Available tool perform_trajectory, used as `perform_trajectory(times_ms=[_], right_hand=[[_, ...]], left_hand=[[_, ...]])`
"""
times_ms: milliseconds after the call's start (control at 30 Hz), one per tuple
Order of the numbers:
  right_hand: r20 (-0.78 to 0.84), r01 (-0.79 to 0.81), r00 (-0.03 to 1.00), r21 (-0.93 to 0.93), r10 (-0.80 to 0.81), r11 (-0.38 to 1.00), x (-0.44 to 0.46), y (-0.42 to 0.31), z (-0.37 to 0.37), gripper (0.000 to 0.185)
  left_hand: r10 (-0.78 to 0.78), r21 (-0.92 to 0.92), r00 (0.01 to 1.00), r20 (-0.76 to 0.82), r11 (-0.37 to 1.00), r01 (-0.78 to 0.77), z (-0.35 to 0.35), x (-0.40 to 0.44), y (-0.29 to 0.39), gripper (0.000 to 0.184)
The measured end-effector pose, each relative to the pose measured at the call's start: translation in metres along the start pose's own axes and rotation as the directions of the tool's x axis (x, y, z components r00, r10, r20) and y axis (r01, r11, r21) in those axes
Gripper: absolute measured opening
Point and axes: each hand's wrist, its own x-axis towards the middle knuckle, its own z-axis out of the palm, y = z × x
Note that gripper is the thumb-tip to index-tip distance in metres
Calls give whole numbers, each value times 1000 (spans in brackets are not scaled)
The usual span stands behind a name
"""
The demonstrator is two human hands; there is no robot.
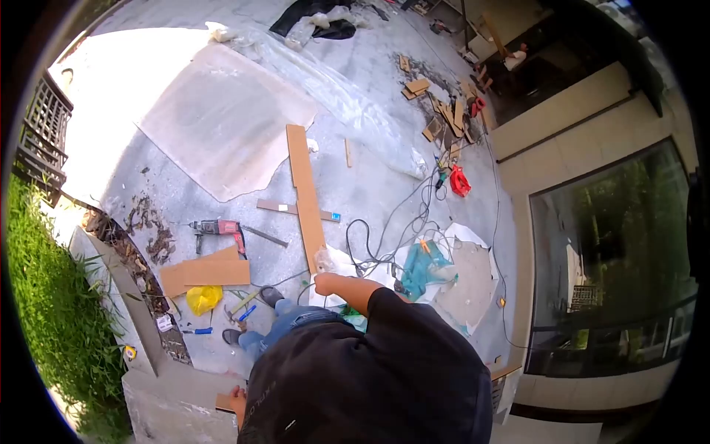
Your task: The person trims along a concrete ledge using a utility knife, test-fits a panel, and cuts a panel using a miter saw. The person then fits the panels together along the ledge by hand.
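Observation:
My right hand (323, 284) is closed at the near end of a long brown plank (305, 192). The plank reaches away from me and crosses over a spirit level (330, 217). Crumpled clear plastic (324, 259) sits beside that hand. At the lower left, my left hand (237, 403) has its fingers around a brown board (224, 402), mostly out of sight behind my body. A red and grey rotary hammer drill (218, 227) lies left of the plank, near a dark bar (266, 236). Two brown boards (217, 274) rest below the drill.
A yellow bag (204, 299), a blue-handled hammer (247, 313) and a tape measure (130, 352) lie left. Cables (421, 214), a teal bag (425, 270) and a red bag (459, 181) are right. Board scraps (447, 115) and a person (515, 57) are farther off.

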Motion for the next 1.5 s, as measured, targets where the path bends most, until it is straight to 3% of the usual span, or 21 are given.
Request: perform_trajectory(times_ms=[33, 100, 233, 300, 367, 400, 433, 467, 500, 567, 600, 633, 700, 767, 900, 1000, 1100, 1300, 1400, 1433, 1500], right_hand=[[-58, -80, 995, 72, 84, 994, -20, 9, 14, 37], [-52, -195, 977, 142, 205, 970, -51, 19, 46, 36], [248, -316, 937, 293, 248, 902, -114, -3, 112, 31], [167, 148, 969, 206, -183, 967, -135, 1, 167, 35], [250, -386, 922, 646, 295, 659, -133, -20, 197, 34], [115, -294, 954, 531, 276, 795, -148, -52, 165, 36], [61, -249, 955, 695, 289, 675, -145, -69, 155, 38], [-51, -193, 962, 567, 268, 801, -129, -69, 152, 40], [-56, -252, 918, 681, 392, 688, -129, -108, 115, 38], [-489, 159, 853, -86, -181, 983, -88, -78, 124, 37], [-388, 52, 903, 531, 188, 846, -88, -108, 98, 37], [-82, -92, 896, 927, 436, 364, -89, -145, 60, 36], [-253, 10, 928, 750, 273, 661, -75, -170, 20, 35], [-429, 149, 902, 426, 55, 892, -55, -186, -10, 35], [-232, 136, 970, 291, -68, 947, -16, -270, -67, 35], [-99, 256, 965, 145, -244, 956, 41, -297, -68, 34], [61, 414, 909, -11, -413, 910, 103, -313, -74, 33], [477, 637, 736, -245, -481, 731, 361, -346, -86, 40], [315, 559, 829, -477, -462, 678, 541, -371, -54, 45], [215, 485, 874, -427, -436, 763, 641, -397, -25, 47], [170, 444, 889, -546, -426, 710, 732, -417, 17, 47]], left_hand=[[-39, -83, 999, -12, 996, 38, -11, 4, 9, 31], [42, 194, 992, 116, 979, -64, -47, 15, 32, 30], [12, -61, 998, -64, 998, -16, -90, 65, 41, 27], [36, -49, 995, -96, 998, -41, -103, 83, 43, 32], [75, -65, 992, -100, 994, -82, -109, 82, 53, 33], [141, -92, 983, -114, 984, -152, -112, 81, 50, 34], [144, -28, 983, -116, 989, -148, -112, 73, 58, 32], [133, 23, 988, -83, 991, -132, -114, 67, 66, 32], [166, 103, 984, -63, 982, -159, -114, 76, 46, 31], [106, 172, 993, 42, 979, -112, -107, 66, 51, 31], [84, 162, 996, 38, 983, -89, -104, 64, 37, 31], [144, 184, 980, 140, 968, -169, -99, 65, 18, 32], [199, 188, 951, 235, 951, -246, -99, 57, 14, 34], [20, 137, 929, 371, 988, -76, -91, 31, 45, 40], [25, 90, 960, 278, 995, -52, -70, 17, 16, 38], [29, 211, 998, -55, 977, -16, -36, -4, 14, 31], [-158, -64, 984, -87, 986, 153, -21, -47, 53, 33], [-327, -98, 922, 207, 931, 352, 18, -88, 105, 24], [-236, 139, 926, 294, 969, 203, 20, 5, 80, 22], [-179, -146, 958, 223, 966, 215, 10, 95, 53, 20], [16, -25, 999, -49, 1000, -17, -13, 194, 27, 17]])
